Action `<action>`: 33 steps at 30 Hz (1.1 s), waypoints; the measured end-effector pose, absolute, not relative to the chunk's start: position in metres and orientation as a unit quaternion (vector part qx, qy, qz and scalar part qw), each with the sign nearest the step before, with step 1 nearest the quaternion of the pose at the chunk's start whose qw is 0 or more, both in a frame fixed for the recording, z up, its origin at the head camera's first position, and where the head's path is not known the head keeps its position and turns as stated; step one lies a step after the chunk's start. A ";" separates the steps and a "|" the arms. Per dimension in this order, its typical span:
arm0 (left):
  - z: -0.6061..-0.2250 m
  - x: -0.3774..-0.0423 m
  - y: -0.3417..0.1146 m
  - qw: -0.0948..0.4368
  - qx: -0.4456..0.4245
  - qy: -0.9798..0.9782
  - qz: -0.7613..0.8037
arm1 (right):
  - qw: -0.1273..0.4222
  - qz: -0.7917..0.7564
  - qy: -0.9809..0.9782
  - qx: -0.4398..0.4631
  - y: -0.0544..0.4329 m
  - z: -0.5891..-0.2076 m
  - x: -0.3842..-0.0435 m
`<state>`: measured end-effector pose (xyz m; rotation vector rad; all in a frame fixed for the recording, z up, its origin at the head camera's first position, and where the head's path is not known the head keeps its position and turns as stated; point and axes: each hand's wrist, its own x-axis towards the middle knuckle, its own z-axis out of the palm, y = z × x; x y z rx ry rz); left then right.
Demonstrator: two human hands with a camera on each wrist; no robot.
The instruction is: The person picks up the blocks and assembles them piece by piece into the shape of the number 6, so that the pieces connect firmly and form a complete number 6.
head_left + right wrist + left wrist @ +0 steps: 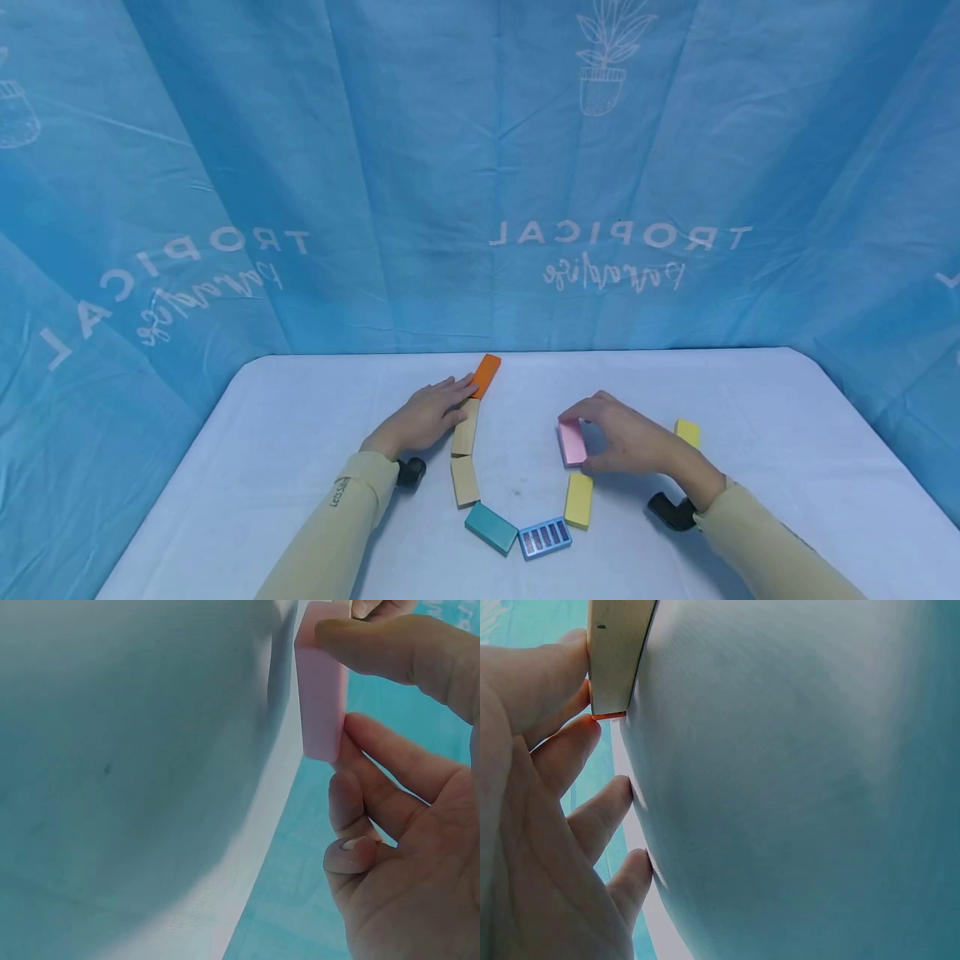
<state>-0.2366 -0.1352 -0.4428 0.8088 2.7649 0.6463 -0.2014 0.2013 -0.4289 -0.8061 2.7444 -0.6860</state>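
Observation:
My right hand (626,433) grips a pink block (572,443) between thumb and fingers, one at each end; the right wrist view shows the same block (322,697) from the side. At the left, my left hand (422,417) lies with fingers extended. Its thumb touches a plain wooden block (466,427), and its fingertips reach the side of an orange block (487,375). A second wooden block (465,482) follows, then a teal block (491,527), a blue block with dark stripes (545,538) and a yellow block (578,501) just below the pink one. Together they form a U-shaped curve.
Another yellow block (687,432) lies right of the curve, partly hidden behind my right wrist. The white-covered table (300,417) ends at a blue printed curtain (435,208). Black wrist cameras (672,511) sit below both wrists.

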 end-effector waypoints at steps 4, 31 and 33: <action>-0.443 -0.236 -0.135 0.094 0.274 0.932 0.218 | 0.104 -0.233 0.923 -0.288 0.201 -0.429 -0.202; -0.444 -0.237 -0.135 0.096 0.265 0.936 0.209 | 0.141 -0.220 0.913 -0.314 0.190 -0.426 -0.204; -0.444 -0.237 -0.135 0.096 0.265 0.937 0.209 | 0.145 -0.218 0.912 -0.315 0.189 -0.425 -0.204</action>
